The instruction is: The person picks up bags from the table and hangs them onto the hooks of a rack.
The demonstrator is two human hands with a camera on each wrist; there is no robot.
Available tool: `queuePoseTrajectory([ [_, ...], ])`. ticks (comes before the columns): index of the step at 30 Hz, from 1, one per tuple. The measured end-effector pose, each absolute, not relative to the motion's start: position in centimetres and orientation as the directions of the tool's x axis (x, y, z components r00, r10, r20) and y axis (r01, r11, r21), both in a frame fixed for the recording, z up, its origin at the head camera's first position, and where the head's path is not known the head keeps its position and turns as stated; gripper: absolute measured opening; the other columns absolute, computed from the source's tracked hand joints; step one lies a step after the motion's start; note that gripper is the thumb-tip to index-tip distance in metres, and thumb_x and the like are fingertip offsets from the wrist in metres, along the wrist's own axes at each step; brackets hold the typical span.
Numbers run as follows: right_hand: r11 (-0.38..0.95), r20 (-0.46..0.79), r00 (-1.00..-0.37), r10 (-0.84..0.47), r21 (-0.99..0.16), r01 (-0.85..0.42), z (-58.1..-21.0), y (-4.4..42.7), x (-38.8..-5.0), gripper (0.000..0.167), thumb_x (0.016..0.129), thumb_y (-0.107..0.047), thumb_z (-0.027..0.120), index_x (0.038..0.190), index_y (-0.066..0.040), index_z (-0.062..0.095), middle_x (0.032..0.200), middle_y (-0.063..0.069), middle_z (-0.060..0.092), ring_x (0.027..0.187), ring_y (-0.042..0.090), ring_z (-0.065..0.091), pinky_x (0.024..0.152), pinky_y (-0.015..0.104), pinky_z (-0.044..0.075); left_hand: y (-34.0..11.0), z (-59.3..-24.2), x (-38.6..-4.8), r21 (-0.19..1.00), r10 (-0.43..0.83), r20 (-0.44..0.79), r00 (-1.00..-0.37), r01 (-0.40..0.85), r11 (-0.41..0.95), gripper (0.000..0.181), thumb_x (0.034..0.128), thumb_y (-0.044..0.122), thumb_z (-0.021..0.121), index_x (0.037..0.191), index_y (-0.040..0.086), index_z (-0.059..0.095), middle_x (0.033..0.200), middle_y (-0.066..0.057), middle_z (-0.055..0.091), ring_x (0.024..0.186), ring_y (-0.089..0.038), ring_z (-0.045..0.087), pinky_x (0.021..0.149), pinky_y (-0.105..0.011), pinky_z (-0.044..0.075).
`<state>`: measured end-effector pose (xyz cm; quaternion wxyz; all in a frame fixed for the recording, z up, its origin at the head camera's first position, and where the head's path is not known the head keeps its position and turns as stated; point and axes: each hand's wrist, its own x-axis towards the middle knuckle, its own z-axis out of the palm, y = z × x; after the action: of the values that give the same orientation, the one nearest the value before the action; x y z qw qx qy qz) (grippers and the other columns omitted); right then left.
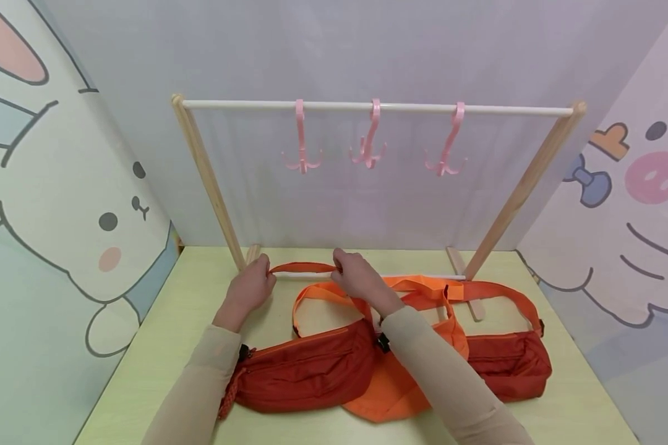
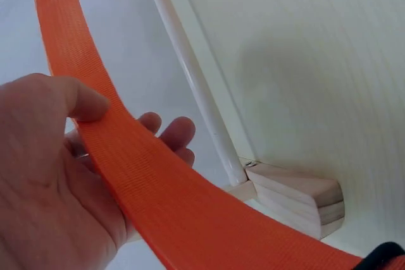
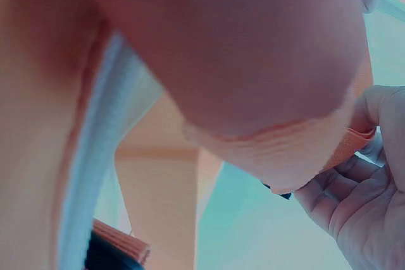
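Note:
A dark red waist bag (image 1: 306, 371) lies at the front, left of centre, with its strap (image 1: 303, 267) raised behind it. My left hand (image 1: 247, 287) pinches the strap's left part; in the left wrist view the thumb of that hand (image 2: 69, 162) lies over the orange-red webbing (image 2: 126, 156), fingers behind it. About a hand's length to the right, my right hand (image 1: 362, 281) grips the same strap, its fingers curled. The right wrist view shows my right hand (image 3: 253, 49) large and blurred, with my left hand (image 3: 367, 200) on the strap beyond.
Behind stands a wooden rack with a white rail (image 1: 245, 105) carrying three pink hooks (image 1: 302, 139). An orange bag (image 1: 389, 389) lies partly under the red one, its straps overlapping others. A second red bag (image 1: 512, 364) is at the right. Cartoon-printed panels (image 1: 50, 185) flank the table.

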<state>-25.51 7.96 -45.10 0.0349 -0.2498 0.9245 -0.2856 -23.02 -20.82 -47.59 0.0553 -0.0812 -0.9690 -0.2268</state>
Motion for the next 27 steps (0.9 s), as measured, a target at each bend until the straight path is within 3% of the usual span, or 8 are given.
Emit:
queuePoseTrajectory([
  [12, 0.584, 0.203, -0.865, -0.460, -0.664, -0.466, -43.6, 8.6, -24.8, 0.020, 0.102, -0.006, 0.050, 0.087, -0.012, 0.038, 0.067, -0.001, 0.030, 0.053, 0.013, 0.027, 0.057, 0.032, 0.029, -20.3, -45.5, -22.1, 0.601, 0.127, 0.285, -0.950, 0.280, 0.749, 0.018, 0.1027, 0.007, 0.047, 0.090, 0.009, 0.035, 0.064, -0.002, 0.035, 0.050, -0.018, 0.035, 0.049, -0.034, 0.032],
  [18, 0.552, 0.209, -0.867, -0.453, -0.698, -0.457, -42.3, 8.8, -24.0, 0.019, 0.103, -0.007, 0.047, 0.087, -0.011, 0.039, 0.066, 0.001, 0.035, 0.051, 0.015, 0.030, 0.055, 0.032, 0.030, -20.0, -43.9, -21.3, 0.566, 0.104, 0.329, -0.938, 0.285, 0.774, 0.016, 0.1029, 0.009, 0.046, 0.092, 0.010, 0.035, 0.061, -0.001, 0.035, 0.047, -0.017, 0.033, 0.046, -0.034, 0.029],
  [22, 0.551, 0.189, -0.867, -0.462, -0.704, -0.448, -41.3, 9.0, -23.4, 0.013, 0.105, -0.010, 0.048, 0.094, -0.011, 0.041, 0.067, 0.002, 0.037, 0.052, 0.016, 0.031, 0.054, 0.032, 0.031, -19.7, -42.8, -20.8, 0.528, 0.098, 0.356, -0.929, 0.287, 0.799, 0.014, 0.1021, 0.010, 0.047, 0.094, 0.010, 0.035, 0.059, -0.001, 0.036, 0.046, -0.017, 0.032, 0.045, -0.033, 0.026],
  [25, 0.561, 0.194, -0.858, -0.475, -0.685, -0.465, -40.5, 9.1, -22.9, 0.006, 0.107, -0.016, 0.057, 0.107, -0.014, 0.051, 0.069, 0.001, 0.043, 0.053, 0.015, 0.035, 0.055, 0.032, 0.034, -19.4, -41.9, -20.3, 0.513, 0.095, 0.381, -0.920, 0.296, 0.806, 0.012, 0.1013, 0.010, 0.047, 0.096, 0.010, 0.036, 0.058, -0.001, 0.036, 0.045, -0.018, 0.032, 0.044, -0.034, 0.026],
  [27, 0.573, 0.209, -0.849, -0.484, -0.657, -0.489, -39.8, 9.1, -22.6, 0.013, 0.107, -0.023, 0.064, 0.117, -0.018, 0.058, 0.070, 0.001, 0.048, 0.054, 0.015, 0.038, 0.055, 0.033, 0.036, -19.2, -41.2, -20.0, 0.507, 0.094, 0.397, -0.913, 0.303, 0.807, 0.010, 0.1007, 0.009, 0.047, 0.097, 0.009, 0.037, 0.058, -0.001, 0.036, 0.045, -0.018, 0.033, 0.044, -0.034, 0.027],
])
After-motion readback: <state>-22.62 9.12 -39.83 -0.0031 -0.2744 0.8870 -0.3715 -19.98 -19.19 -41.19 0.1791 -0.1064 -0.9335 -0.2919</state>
